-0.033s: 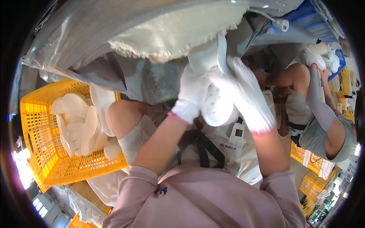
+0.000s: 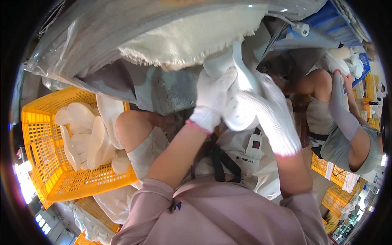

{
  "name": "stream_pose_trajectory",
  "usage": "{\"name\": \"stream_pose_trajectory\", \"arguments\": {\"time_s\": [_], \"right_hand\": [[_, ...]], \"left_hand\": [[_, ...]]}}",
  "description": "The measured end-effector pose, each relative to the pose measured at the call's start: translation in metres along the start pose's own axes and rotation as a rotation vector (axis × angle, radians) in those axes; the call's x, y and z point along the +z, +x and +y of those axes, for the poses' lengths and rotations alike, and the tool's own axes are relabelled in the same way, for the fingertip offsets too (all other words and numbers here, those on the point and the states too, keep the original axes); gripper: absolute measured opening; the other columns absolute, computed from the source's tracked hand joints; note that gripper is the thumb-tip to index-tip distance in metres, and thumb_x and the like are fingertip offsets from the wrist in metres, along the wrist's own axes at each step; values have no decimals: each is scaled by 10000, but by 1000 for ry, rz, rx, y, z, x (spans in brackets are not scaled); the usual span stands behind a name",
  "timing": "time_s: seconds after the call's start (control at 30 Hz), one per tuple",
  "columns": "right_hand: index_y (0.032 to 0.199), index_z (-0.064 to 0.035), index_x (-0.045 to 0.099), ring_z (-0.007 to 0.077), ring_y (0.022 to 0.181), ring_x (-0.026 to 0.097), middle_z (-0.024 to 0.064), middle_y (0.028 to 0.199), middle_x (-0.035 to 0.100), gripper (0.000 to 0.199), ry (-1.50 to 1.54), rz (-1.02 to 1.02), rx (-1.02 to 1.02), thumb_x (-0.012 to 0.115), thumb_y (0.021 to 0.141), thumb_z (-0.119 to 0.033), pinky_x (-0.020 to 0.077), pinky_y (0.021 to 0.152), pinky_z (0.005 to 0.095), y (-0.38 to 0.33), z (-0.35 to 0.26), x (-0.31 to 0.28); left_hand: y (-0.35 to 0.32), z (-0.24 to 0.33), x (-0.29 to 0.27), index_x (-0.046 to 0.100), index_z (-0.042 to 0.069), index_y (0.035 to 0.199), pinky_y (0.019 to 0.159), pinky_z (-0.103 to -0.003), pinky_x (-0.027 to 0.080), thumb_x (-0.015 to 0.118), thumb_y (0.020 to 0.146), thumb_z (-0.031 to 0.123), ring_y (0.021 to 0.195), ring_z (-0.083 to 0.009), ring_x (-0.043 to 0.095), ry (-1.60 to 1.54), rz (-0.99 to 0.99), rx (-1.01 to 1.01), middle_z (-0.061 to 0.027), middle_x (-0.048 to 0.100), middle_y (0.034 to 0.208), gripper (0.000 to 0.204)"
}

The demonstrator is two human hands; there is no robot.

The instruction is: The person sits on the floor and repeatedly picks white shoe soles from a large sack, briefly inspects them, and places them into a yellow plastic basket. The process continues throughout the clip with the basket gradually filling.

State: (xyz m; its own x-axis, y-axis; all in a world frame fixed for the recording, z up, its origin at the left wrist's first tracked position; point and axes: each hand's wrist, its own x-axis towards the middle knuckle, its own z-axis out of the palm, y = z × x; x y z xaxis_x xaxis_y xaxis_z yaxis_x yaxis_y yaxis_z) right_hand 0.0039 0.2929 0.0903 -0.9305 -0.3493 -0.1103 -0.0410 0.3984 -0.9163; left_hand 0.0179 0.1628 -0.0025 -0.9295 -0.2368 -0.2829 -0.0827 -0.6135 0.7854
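Observation:
A white clog-like shoe (image 2: 241, 115) with small holes in its rounded end is held just under the frayed edge of a cream cloth buffing wheel (image 2: 196, 36). My left hand (image 2: 213, 94), in a white knit glove with a pink cuff edge, is closed on its left side. On the right side, my right hand (image 2: 272, 112), gloved alike and partly blurred, is closed round the shoe. Its upper end reaches close to the wheel's fringe; whether they touch I cannot tell. The gloves hide much of the shoe's middle.
At left stands a yellow plastic basket (image 2: 87, 188) holding several white shoe pieces (image 2: 97, 141). A grey machine hood (image 2: 94, 36) with clear plastic sheeting surrounds the wheel. At right, a co-worker in grey shorts (image 2: 345, 149) holds a white piece near a blue crate (image 2: 363, 67).
Both hands and the shoe have shifted a little to the right. The shoe's holed end has come up slightly, and the right hand's fingers have lowered over it.

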Motion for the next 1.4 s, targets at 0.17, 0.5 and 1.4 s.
{"name": "stream_pose_trajectory", "arguments": {"time_s": [0.17, 0.5, 1.4], "right_hand": [[1521, 86, 431, 306, 1066, 735, 275, 1238, 687, 791, -106, 465, -118, 772, 892, -254, 589, 930, 401, -6, 15, 4], [1110, 113, 714, 498, 1052, 719, 359, 1048, 736, 571, -8, 231, 62, 713, 850, -395, 575, 923, 489, 105, 58, 5], [995, -89, 768, 354, 690, 707, 136, 804, 724, 212, -716, 167, -593, 841, 889, -257, 558, 605, 437, -14, 11, 91]], "left_hand": [[55, -27, 41, 696, -18, 1230, 816, -343, 561, 795, 958, 237, 993, -173, 683, -148, 261, -58, -90, 714, 1144, 385], [22, 72, -101, 625, -50, 1379, 1018, -363, 528, 774, 965, 338, 1174, -202, 678, 1273, -280, -16, -152, 710, 1310, 586], [55, -12, -99, 626, 6, 1346, 1042, -456, 546, 506, 1054, 526, 1187, -373, 665, -594, 2, -255, -193, 690, 1320, 609]]}}
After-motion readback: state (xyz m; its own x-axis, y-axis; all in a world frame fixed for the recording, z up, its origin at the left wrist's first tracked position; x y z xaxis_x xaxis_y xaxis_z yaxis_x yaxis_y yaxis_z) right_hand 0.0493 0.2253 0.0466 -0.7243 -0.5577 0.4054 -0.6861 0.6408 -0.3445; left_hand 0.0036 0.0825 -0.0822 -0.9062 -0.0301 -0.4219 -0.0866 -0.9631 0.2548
